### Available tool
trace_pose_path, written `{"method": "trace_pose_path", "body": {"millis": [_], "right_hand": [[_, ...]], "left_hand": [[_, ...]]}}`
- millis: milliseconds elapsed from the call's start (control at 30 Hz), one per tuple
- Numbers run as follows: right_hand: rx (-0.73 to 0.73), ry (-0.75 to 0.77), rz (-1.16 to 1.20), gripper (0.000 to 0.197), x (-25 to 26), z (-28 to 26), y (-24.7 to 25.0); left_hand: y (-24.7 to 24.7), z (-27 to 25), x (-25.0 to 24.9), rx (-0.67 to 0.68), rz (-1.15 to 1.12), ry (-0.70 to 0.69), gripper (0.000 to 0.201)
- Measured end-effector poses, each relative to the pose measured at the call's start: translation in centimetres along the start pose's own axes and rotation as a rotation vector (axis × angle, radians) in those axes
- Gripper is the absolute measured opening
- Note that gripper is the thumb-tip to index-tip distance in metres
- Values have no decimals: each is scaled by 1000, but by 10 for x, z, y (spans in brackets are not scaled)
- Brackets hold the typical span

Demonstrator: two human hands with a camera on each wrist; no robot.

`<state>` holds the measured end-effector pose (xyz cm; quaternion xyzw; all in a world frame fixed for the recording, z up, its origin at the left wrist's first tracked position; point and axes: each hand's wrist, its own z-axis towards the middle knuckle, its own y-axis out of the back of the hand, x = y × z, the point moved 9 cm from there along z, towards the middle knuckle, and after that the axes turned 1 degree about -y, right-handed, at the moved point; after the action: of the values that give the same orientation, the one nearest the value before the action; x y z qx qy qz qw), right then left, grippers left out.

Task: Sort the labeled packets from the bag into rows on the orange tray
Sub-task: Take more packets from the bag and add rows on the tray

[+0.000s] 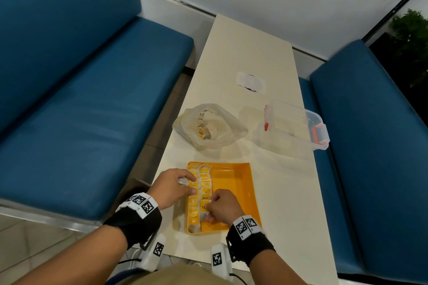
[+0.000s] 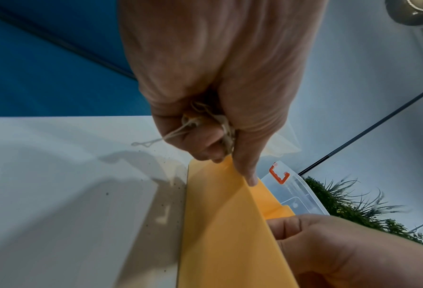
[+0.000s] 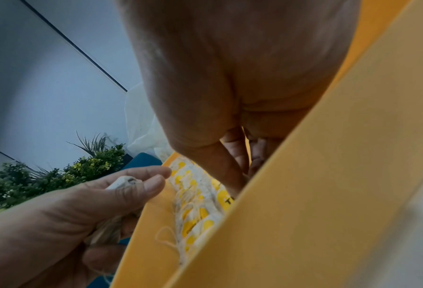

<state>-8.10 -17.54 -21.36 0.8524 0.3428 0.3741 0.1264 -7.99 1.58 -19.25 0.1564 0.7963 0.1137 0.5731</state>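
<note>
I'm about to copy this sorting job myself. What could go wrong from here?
Loose strings trail off the tea bags in the orange tray; the right hand placing another could snag them and drag the rows crooked. The left hand grips a bunch of spare bags, whose strings could tangle.

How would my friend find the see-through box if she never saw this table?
Start at the long cream table between the blue benches. Beyond the orange tray, two things sit side by side: a crumpled plastic bag and, toward the right edge, the clear box. It is the only hard, see-through thing, with red-orange clips.
</note>
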Motion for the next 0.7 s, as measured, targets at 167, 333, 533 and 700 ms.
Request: {"method": "trace_pose_path", "body": {"millis": [167,333,533,700], "right_hand": [[-55,11,-28,21,6,1,3],[-140,95,-121,16,17,-8,15],[-181,415,-10,16,80,-37,41],[-105,619,21,23,113,-59,33]], "left_hand": [[0,1,0,26,-2,-4,30],[11,-2,-4,9,-154,35,45],[0,-14,-12,159,-706,346,47],[-8,-14,-21,191,-820,430,47]]}}
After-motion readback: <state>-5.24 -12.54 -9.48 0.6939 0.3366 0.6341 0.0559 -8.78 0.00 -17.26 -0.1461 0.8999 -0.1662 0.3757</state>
